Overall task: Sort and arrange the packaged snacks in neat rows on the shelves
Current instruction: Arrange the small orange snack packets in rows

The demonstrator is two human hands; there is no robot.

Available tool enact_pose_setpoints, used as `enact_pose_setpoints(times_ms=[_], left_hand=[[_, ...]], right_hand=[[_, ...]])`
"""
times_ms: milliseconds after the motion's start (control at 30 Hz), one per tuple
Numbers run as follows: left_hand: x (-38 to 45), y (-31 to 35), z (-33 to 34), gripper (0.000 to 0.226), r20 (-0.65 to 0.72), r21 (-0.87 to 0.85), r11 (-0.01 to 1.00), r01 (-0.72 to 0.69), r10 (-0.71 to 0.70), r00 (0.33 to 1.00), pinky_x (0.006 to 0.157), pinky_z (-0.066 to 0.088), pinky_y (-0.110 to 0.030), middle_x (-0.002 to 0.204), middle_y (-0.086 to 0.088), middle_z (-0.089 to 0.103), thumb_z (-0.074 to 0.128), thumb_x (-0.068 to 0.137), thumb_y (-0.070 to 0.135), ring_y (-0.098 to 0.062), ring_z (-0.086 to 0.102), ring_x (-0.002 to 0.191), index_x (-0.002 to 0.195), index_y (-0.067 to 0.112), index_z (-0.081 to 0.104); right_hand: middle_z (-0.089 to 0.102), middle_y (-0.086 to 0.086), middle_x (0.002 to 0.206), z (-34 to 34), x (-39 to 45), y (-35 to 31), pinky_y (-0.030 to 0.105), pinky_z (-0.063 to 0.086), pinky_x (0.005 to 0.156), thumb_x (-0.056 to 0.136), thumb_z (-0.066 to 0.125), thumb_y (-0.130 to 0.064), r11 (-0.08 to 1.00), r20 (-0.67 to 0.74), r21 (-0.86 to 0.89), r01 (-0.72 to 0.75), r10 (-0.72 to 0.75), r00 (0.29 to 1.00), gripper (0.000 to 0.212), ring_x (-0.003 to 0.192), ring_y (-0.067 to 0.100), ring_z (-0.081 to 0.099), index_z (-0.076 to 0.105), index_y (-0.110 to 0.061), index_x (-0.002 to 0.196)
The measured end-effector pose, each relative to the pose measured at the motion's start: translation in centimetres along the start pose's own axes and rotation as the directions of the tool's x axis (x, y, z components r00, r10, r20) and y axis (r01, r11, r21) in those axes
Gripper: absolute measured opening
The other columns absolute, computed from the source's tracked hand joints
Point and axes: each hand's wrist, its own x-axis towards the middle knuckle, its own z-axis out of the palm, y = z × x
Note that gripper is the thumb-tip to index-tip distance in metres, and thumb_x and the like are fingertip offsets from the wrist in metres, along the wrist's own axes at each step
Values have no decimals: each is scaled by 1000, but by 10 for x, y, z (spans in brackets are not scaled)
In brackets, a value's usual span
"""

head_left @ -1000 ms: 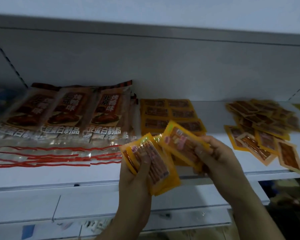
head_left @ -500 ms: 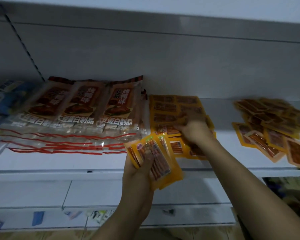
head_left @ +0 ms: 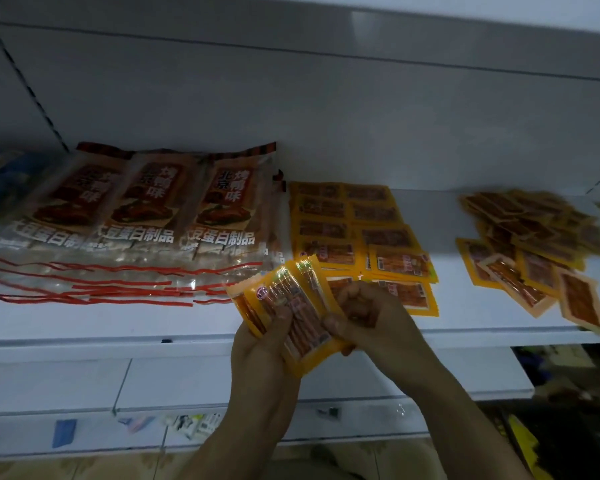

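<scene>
My left hand (head_left: 262, 355) grips a fanned stack of small yellow snack packets (head_left: 288, 303) in front of the white shelf (head_left: 118, 320), thumb across the top packet. My right hand (head_left: 368, 317) has its fingers curled round the right edge of that same stack, thumb on the front packet. Behind my hands, two rows of the same yellow packets (head_left: 354, 223) lie flat on the shelf. A loose, untidy pile of yellow packets (head_left: 534, 244) sits at the right of the shelf.
Large clear bags with red-brown labels (head_left: 146, 216) lie in a row on the shelf's left part, with blue packages (head_left: 0, 181) beyond them. A lower shelf (head_left: 222, 379) runs beneath. The white back panel (head_left: 291, 116) closes the shelf behind.
My right hand laid a packet on the near end of the rows, then came back to the stack in my left hand. The view shifted slightly left.
</scene>
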Motion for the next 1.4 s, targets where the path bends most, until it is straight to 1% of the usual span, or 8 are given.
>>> enact_pose_setpoints(times_ms=[233,533,700,800,967,1200,1300,1400], left_hand=[[-5,-7,4,44,89,-54,990,130,-125,988,73,65,-41,118,-16,75,58,89,17,-34,74,103,132,8,62],[-10,-11,-4,39,79,58,997,49,-53,995,72,64,-39,118,-11,76,58,91,15,-30,75,103,130,14,63],[-7,-8,-14,34,25,84,995,54,-56,998,89,59,-56,119,-13,75,58,96,14,-34,73,106,129,15,65],[-8,-10,-19,31,-6,102,992,72,-72,997,95,54,-64,118,-14,75,56,99,12,-38,72,107,129,15,66],[-15,-10,-19,33,-37,114,992,44,-40,999,89,57,-54,117,-13,76,57,98,14,-35,74,105,131,15,64],[-16,-3,-20,38,-38,91,995,30,-26,999,93,56,-57,120,-14,74,61,94,14,-37,72,108,132,16,63],[-16,-3,-18,37,-18,90,996,26,-24,1000,95,56,-56,121,-11,75,59,98,13,-35,72,110,134,18,61],[-16,-5,-16,37,-2,105,994,23,-23,1000,94,56,-56,119,-11,75,60,95,14,-36,72,110,132,18,62]], right_hand=[[66,15,84,-9,-16,1,30,56,59,102,57,-8,1000,-68,21,0,1,998,16,66,17,63,60,-3,87],[58,-9,65,-4,-13,18,26,45,48,105,51,-22,785,-193,-593,180,-355,915,16,60,9,59,51,-30,92],[62,-11,69,-33,22,18,25,45,51,101,53,-7,918,-362,-371,141,-283,888,19,62,4,59,62,-24,97],[69,-10,89,-50,55,11,26,46,64,101,56,-14,924,-296,-376,68,-189,936,17,84,12,65,67,-26,99],[66,-8,106,-45,91,0,21,43,75,105,53,-20,751,5,-655,88,-113,994,15,101,13,61,66,-25,107],[66,-2,120,-37,97,26,34,46,89,101,60,-29,567,-32,-813,132,-271,962,16,115,22,58,66,-30,116],[60,2,121,-29,79,26,36,43,95,103,54,-36,690,-179,-710,139,-369,912,24,117,22,53,63,-25,123],[69,3,97,-20,43,10,32,51,71,103,52,-30,919,-113,-337,204,-255,960,21,88,16,64,69,-18,108]])
